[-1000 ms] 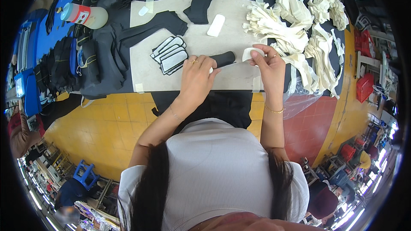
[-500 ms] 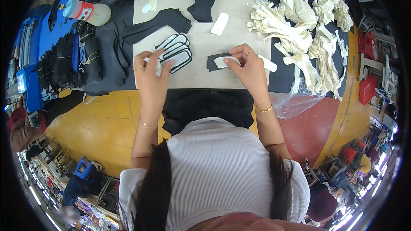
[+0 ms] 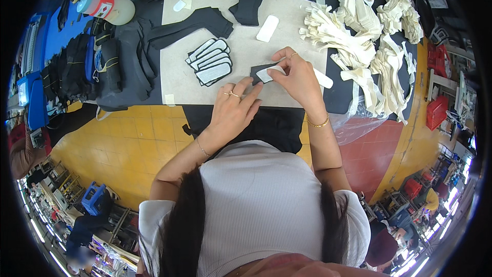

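My right hand (image 3: 298, 78) pinches a small white strip with a rounded end (image 3: 264, 75) between thumb and fingers. This strip lies over a dark grey fabric piece (image 3: 255, 70) on the pale board (image 3: 179, 74). With fingers apart, my left hand (image 3: 231, 103) rests at the board's near edge, its fingertips at the left and lower edge of the dark piece. Further left is a fanned stack of white, dark-edged rounded pieces (image 3: 210, 62), touched by neither hand. One loose white strip (image 3: 267, 28) lies beyond the hands; another white strip (image 3: 322, 78) is partly behind my right hand.
Bundles of cream fabric (image 3: 338, 36) cover the table's right side, above a clear plastic bag (image 3: 353, 123). Black fabric pieces (image 3: 134, 56) lie to the left, near a bottle with a red label (image 3: 110, 8). Black cut pieces (image 3: 197, 24) overlap the board's far part.
My left hand has left the fanned stack and moved right and nearer, to the dark piece. My right hand keeps its pinch on the white strip in nearly the same place.
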Demonstrator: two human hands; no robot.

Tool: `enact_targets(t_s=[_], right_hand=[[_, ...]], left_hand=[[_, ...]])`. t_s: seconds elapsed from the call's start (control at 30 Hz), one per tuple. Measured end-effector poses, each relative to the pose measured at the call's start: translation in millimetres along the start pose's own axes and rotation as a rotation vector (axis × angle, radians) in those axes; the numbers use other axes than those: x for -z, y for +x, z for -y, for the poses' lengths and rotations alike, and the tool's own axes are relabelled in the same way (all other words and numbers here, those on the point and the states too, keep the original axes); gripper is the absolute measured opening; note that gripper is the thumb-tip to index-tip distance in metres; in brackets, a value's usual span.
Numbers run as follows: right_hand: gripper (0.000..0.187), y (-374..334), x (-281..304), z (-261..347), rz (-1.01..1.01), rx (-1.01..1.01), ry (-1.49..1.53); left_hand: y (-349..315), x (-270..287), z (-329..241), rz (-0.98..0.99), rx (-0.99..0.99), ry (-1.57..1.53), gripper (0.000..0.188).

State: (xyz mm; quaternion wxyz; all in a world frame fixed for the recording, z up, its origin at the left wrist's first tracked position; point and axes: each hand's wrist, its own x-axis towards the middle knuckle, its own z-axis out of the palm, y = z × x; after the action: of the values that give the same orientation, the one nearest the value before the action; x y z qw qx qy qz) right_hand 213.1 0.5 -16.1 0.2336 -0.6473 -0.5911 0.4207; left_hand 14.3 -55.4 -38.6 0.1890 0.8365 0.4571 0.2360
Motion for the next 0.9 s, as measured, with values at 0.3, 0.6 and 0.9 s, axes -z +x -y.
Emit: enact_targets(t_s=[0.3, 0.6, 0.9], right_hand=[[0.027, -0.4, -0.5, 1.7, 0.003, -0.015, -0.006], [0.027, -1.3, -3.6, -0.3, -0.013, -0.014, -0.014], [0.029, -5.9, -6.8, -4.0, -0.090, 0.033, -0.060]], left_hand=[[1.9, -2.7, 0.7, 0.007, -0.011, 0.019, 0.051], [2.5, -8.3, -1.7, 0.019, 0.001, 0.037, 0.058], [4.7, -11.9, 0.1, 0.026, -0.057, 0.134, 0.060]])
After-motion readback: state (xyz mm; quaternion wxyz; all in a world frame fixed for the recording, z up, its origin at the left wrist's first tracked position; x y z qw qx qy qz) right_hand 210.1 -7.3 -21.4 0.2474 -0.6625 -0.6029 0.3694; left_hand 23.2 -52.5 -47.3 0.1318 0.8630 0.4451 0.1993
